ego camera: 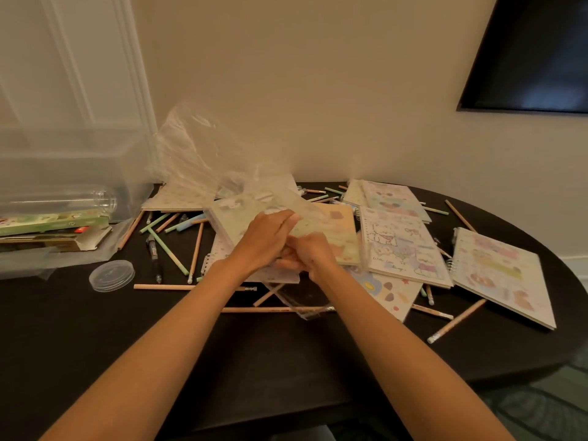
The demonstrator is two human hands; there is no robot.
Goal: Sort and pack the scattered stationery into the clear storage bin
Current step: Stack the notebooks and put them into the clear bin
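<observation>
Plastic wrap [197,154], held by left hand [264,240], right hand [310,256], veils notebook [230,222] among pencils [168,249].

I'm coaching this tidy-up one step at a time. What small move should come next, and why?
Probably pull the bag open between both hands. The left hand and right hand pinch it close together over the notebooks, and it stands crumpled, so nothing could slide in yet.

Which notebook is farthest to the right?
The spiral notebook with pink and green pictures, at the right edge of the table. All the others lie farther left.
</observation>
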